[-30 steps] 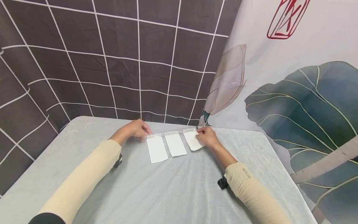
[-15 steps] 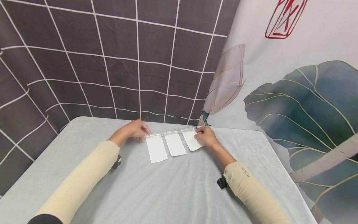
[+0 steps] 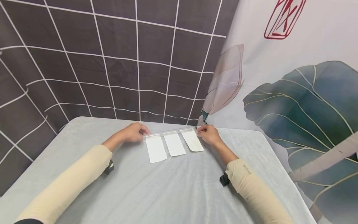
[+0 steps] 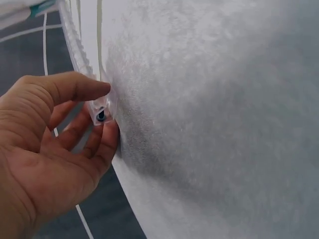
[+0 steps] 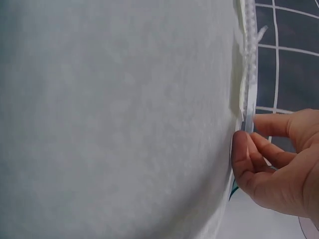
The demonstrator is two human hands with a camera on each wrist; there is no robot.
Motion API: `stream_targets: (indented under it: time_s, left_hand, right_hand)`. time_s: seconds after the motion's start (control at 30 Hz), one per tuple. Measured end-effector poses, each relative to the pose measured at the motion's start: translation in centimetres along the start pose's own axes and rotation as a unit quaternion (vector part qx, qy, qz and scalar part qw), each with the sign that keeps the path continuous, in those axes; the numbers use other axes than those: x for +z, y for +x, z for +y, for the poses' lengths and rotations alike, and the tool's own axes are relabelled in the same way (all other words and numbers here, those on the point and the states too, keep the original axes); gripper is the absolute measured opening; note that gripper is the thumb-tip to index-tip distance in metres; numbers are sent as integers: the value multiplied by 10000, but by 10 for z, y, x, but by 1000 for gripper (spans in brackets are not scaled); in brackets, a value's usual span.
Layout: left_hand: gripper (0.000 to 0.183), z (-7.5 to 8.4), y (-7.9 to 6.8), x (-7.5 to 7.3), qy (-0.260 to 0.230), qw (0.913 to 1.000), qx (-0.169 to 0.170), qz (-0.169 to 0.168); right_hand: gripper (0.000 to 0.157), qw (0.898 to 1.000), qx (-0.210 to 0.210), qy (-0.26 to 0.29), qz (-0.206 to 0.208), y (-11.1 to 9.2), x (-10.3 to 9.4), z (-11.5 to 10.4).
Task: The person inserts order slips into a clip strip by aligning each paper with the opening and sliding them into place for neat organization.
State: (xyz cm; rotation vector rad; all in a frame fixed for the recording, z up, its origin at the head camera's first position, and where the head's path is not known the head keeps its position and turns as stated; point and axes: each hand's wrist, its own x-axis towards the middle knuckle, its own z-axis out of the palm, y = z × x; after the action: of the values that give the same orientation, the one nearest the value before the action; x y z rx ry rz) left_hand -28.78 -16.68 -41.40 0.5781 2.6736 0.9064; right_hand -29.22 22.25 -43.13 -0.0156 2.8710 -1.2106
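Observation:
A clear plastic ticket rail (image 3: 171, 131) spans between the two hands near the table's far edge. Three white paper slips hang from it side by side: a left slip (image 3: 156, 150), a middle slip (image 3: 175, 145) and a right slip (image 3: 193, 140) with a curled lower edge. The left hand (image 3: 134, 133) holds the rail's left end, thumb above and fingers beneath; a dark plug (image 4: 101, 115) shows inside that end in the left wrist view. At the opposite end, the right hand (image 3: 209, 133) pinches the rail between thumb and fingers, beside the right slip.
A pale grey cloth (image 3: 173, 189) covers the table. Behind it hangs a dark curtain (image 3: 120, 71) with white grid lines; a white leaf-printed curtain (image 3: 279, 102) hangs at the right. Dark wrist cameras (image 3: 224, 179) sit under the beige sleeves (image 3: 70, 180).
The right hand has shifted off the right slip to the rail's end, so that slip now shows whole. The left hand and forearm have moved slightly left and down.

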Motion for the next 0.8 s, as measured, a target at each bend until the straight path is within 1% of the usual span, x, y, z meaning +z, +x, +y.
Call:
stream_targets:
  time_s: [0.1,0.2,0.3,0.33,0.37,0.5,0.63,0.8]
  left_hand:
    - [58,2,-4,1,263,9994,199,54]
    - [57,2,-7,0,463,9983,325,99]
    - [54,0,-10,1,554,9977,371,157]
    - [53,0,-10,1,568,9975,396,166]
    - [52,-1,-10,2,570,9974,403,187]
    - [51,-2,-10,4,654,9962,513,275]
    - [52,-2,-9,5,771,9943,650,343]
    - [51,-1,-7,3,868,9934,654,363]
  right_hand:
    - [27,9999,-93,-60,19,3,-2,2]
    - [35,9994,-264,-193,-124,6,-3,2]
    - [43,9975,-516,-365,-325,10,-3,2]
    - [44,9962,-679,-442,-319,14,-2,7]
    - [45,9951,-774,-506,-345,16,-2,8]
    - [44,9917,-1019,-682,-378,21,0,9]
    - [40,9907,-984,-845,-421,23,3,6]
    - [36,9911,-970,-849,-317,25,5,5]
